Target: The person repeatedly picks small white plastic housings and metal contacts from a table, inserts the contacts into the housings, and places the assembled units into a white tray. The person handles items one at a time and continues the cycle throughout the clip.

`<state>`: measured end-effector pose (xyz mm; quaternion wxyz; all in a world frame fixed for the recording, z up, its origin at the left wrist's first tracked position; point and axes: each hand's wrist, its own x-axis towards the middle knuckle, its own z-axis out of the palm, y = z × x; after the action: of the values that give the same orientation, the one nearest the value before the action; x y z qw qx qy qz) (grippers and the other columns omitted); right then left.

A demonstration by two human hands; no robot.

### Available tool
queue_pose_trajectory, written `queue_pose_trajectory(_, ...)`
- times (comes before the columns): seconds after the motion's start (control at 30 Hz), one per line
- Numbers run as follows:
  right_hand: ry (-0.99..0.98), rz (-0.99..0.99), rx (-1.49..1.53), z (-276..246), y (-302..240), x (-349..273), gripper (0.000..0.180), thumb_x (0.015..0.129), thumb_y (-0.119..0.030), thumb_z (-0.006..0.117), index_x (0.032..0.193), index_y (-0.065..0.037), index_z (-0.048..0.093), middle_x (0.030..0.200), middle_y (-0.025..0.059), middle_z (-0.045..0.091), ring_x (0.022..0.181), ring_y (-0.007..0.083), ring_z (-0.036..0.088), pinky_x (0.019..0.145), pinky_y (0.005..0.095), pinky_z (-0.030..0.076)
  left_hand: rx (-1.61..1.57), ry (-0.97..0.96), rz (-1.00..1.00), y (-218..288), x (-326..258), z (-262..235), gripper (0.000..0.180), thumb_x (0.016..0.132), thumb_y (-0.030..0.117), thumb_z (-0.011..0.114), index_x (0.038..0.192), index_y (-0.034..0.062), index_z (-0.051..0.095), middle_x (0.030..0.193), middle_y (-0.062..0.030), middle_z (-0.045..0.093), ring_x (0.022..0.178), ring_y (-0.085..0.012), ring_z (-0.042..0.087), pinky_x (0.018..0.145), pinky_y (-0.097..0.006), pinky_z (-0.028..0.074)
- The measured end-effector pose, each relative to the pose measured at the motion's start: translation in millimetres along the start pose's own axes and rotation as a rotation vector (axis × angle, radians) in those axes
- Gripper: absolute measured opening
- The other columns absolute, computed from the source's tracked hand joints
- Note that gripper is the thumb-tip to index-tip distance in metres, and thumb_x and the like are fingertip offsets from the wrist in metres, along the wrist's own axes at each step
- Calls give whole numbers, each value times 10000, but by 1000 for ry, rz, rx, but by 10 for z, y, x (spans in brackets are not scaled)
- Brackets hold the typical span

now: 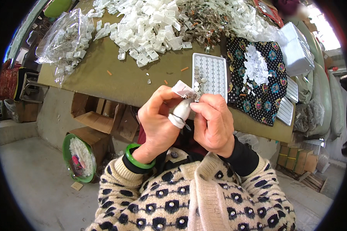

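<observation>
My left hand [157, 117] is closed in front of my chest, thumb and finger pinching a small white plastic piece [182, 89] by its edge. One of its fingers wears a white fabric finger cover [181, 111] tied with a dark band, and a green bangle [135, 161] rings the wrist. My right hand [214, 125] is curled beside it, thumb and forefinger pinched together against the covered fingertip. Some tiny metallic bits show between the hands; what the right fingers hold is too small to name. Just beyond lies a white dimpled tray [214, 71] with several small round pieces along its left side.
White plastic pieces [146, 32] are heaped at the table's [88, 82] back, beside tangled metallic parts [204, 23]. A clear bag [67, 40] lies left. Right, a patterned dark cloth [258, 100] bears white bits [256, 65], near stacked trays [297, 50]. A green basin [67, 156] stands below left.
</observation>
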<state>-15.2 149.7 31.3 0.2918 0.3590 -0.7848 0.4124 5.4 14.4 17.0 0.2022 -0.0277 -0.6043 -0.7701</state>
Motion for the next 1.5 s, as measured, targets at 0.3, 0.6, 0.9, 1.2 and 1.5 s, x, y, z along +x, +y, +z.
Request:
queue_pose_trajectory(0.3,27,495,457,8,-110,19,107,907,102,548,958,9,541,869,81,576,717,120,636,635,252,525,-713,31,-612,85,-20,-53,223,871,21,667,1083,-29,616,913,-79,680,728,-148,644,694,-273,534)
queue_pose_trajectory(0.6,40,1144,1182,-46,-88,16,99,957,-6,565,1033,-2,502,847,102,641,663,84,559,624,208,471,-721,17,-692,58,-16,-120,311,911,99,648,1197,-12,594,935,-76,665,757,-148,618,696,-270,515)
queue_pose_trajectory(0.9,-76,632,398,18,-127,3,83,870,48,618,905,6,556,805,77,598,611,97,559,530,251,430,-560,110,-486,65,-33,-91,315,859,-9,679,1162,-32,597,922,-72,673,753,-125,628,705,-232,522)
queue_pose_trajectory(1.2,19,77,-70,83,-15,-15,213,704,98,631,841,-25,524,694,102,501,532,279,516,478,373,416,-208,167,-158,94,-139,6,380,831,-59,687,1190,-56,561,943,-65,644,843,-116,614,770,-233,504)
queue_pose_trajectory(1.5,6,121,-15,139,-28,-41,155,737,34,641,795,-47,521,652,74,510,495,242,515,451,344,411,-760,87,-717,151,-54,-114,286,885,56,652,1158,-19,610,941,-38,660,766,-102,583,735,-232,494)
